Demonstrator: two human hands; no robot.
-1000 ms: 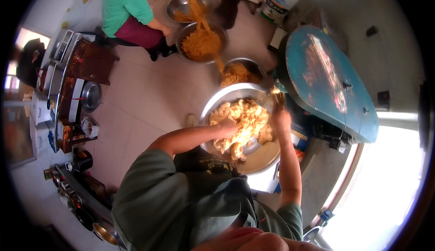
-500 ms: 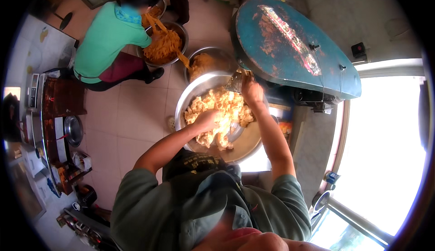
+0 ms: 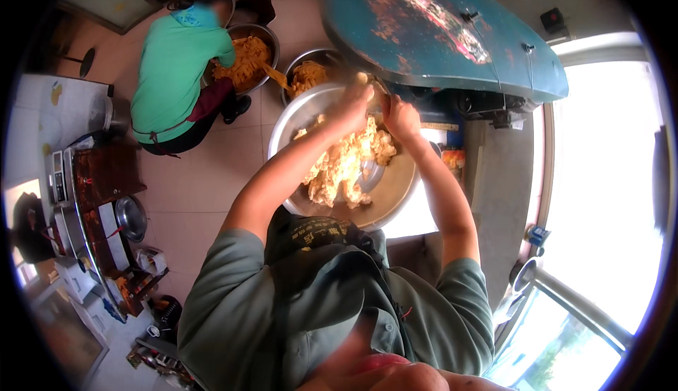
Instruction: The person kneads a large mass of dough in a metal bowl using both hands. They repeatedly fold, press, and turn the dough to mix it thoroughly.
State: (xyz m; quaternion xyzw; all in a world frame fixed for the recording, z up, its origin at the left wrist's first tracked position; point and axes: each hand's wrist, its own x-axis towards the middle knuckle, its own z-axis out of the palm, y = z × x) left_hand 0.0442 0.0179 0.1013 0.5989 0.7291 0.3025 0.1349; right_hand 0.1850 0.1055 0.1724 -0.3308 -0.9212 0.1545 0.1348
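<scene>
A wide metal basin (image 3: 288, 131) stands in front of me, with a heap of lumpy, pale yellow dough (image 3: 346, 165) in it. Above its far rim, my right hand (image 3: 402, 118) is closed around what looks like a flat metal tool (image 3: 380, 96), mostly hidden by my hands. Beside it, my left hand (image 3: 352, 109) is raised over the dough, close to the tool; its fingertips are blurred, and whether they grip anything is unclear. Both hands are just below the near edge of a large blue-green machine cover (image 3: 424, 45).
Far left, a person in a green top (image 3: 176, 59) crouches with an arm in a basin of orange strips (image 3: 247, 63). Another basin of orange pieces (image 3: 308, 77) touches mine. A cabinet (image 3: 106, 172) lines the left; a bright window (image 3: 600, 179) is at right.
My left hand has lifted out of the dough and gone up beside my right hand. My right hand has shifted slightly nearer and rightward. The view has turned a little.
</scene>
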